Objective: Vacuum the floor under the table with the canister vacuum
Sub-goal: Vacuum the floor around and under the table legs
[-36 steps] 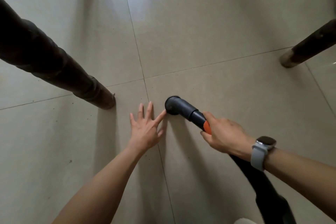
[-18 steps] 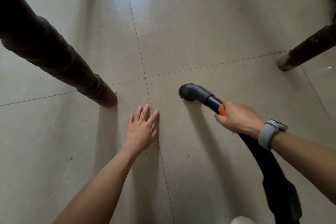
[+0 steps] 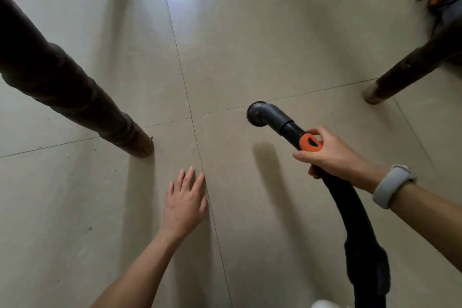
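nozzle (image 3: 260, 114) swept rightward, lifted, right hand (image 3: 332, 155) following

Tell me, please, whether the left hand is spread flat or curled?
Spread flat: the left hand lies palm-down on the floor, fingers straight, holding nothing.

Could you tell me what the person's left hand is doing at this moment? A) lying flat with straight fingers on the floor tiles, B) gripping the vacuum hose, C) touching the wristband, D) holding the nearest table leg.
A: the left hand lies with straight fingers on the floor, apart from the table leg, while the right hand grips the vacuum hose.
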Motion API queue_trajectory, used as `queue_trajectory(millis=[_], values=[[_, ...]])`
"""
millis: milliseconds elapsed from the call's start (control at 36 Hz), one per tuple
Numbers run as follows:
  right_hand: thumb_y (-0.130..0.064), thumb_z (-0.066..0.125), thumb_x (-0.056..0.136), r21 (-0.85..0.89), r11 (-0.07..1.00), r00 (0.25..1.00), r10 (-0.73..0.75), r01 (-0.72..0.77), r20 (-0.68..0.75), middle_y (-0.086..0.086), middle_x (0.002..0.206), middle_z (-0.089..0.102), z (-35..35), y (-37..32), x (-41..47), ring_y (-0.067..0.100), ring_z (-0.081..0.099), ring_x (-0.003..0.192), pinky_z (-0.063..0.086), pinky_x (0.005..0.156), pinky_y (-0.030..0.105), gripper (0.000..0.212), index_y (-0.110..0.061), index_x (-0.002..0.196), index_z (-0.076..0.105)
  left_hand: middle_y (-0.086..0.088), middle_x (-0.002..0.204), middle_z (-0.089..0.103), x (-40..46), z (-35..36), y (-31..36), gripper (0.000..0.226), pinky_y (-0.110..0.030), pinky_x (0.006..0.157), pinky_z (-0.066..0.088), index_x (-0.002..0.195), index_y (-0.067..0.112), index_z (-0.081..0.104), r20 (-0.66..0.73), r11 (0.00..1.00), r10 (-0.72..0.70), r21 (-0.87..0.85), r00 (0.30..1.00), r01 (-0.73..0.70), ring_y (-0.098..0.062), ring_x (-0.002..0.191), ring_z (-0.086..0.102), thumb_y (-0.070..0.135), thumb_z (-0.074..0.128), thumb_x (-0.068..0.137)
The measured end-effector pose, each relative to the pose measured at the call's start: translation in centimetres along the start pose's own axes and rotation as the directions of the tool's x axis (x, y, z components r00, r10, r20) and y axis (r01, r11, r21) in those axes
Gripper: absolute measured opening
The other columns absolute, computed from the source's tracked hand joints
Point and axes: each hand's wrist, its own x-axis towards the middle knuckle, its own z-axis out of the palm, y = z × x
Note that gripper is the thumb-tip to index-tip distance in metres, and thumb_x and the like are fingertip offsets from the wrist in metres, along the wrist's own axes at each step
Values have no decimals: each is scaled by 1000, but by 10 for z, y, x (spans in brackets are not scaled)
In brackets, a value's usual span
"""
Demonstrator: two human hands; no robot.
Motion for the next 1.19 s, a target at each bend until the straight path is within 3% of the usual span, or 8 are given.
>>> queue_trajectory(millis=[111,194,417,556,667,861,1056,1194], values=[[-7,71,82,130,990,995,45,-56,85,12,88,61,1,16,-18,21,59,49,52,49,32,68,-20,137,33,-6,161,9,1,-7,2,61,-46,119,11,152,23,22,42,1000,-8,-9,999,8,-26,148,3,38,45,98],[-14,68,85,21,997,990,76,-79,117,12,82,59,19,40,-42,22,59,48,51,49,34,46,-15,122,40,-5,161,5,1,-10,2,63,-45,119,11,153,25,17,85,999,-18,34,996,15,-26,148,0,37,44,98],[-32,62,89,-64,998,982,3,-15,-189,7,65,58,15,32,-20,22,57,42,48,43,29,27,-12,103,50,-4,161,-4,-9,-15,8,64,-46,118,15,153,29,10,187,994,-65,101,980,47,-26,148,-4,34,41,97],[-26,56,95,217,970,992,97,-113,84,8,65,47,13,4,-4,18,48,42,44,41,25,25,-8,111,49,-3,161,-7,-17,-21,1,67,-46,118,16,153,29,8,247,994,-85,93,965,63,-25,148,-6,32,43,97],[-27,55,96,173,973,952,97,-152,290,6,63,45,21,1,-10,15,46,42,43,40,23,18,-13,106,50,-3,161,-9,-20,-23,0,67,-48,119,15,154,30,7,258,995,-93,67,962,78,-25,148,-7,31,45,98],[-26,55,96,314,933,985,167,-174,49,7,62,45,0,-2,2,17,46,46,43,40,24,18,-10,99,47,-5,161,-7,-27,-24,-6,64,-42,120,13,154,26,10,291,996,-90,38,952,83,-26,148,-5,33,42,99],[-26,55,96,169,976,966,94,-137,242,5,62,47,32,-14,-6,15,47,45,44,41,24,15,-13,101,49,-3,161,-7,-27,-26,-7,63,-41,119,14,154,27,10,299,996,-91,21,950,89,-24,148,-5,33,43,99],[-27,57,95,326,925,980,176,-196,90,7,59,44,1,0,10,13,45,37,41,36,21,20,-11,92,46,-3,161,-8,-30,-25,-9,62,-38,118,12,154,25,10,305,997,-75,-3,949,80,-24,148,-6,31,42,100]])
